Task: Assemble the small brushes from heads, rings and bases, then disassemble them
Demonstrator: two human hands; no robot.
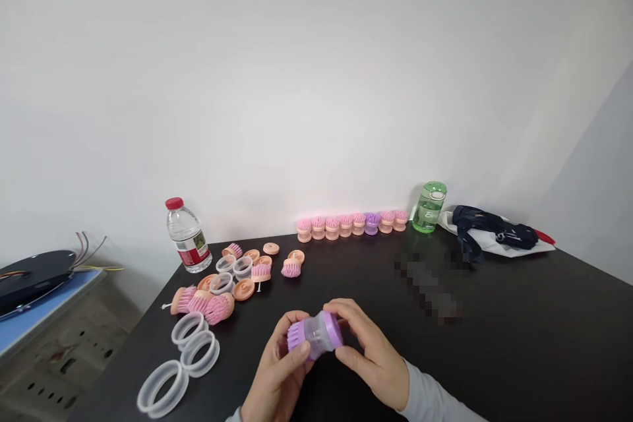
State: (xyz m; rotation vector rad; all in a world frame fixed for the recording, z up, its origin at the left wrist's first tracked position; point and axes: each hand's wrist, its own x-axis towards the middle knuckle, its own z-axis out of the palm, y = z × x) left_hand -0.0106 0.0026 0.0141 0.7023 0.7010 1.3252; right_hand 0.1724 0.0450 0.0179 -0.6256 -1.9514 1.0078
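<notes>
A purple bristle brush point(316, 335) with a see-through middle lies on its side between my hands, above the near part of the table. My left hand point(284, 369) is closed round its bristle end, with the thumb on the clear body. At the other end, the fingers and thumb of my right hand point(368, 353) grip the purple cap. To the left lie loose pink-bristled brush heads point(220, 308), peach discs point(244, 289) and clear plastic rings point(163, 389). The brush's underside is hidden by my left fingers.
Along the wall stands a row of finished-looking pink brushes point(332, 228) with one purple brush point(371, 223). A water bottle point(188, 237) is at the back left, a green bottle point(429, 208) at the back right. Beside it a dark strapped item point(494, 227) lies on a white bag.
</notes>
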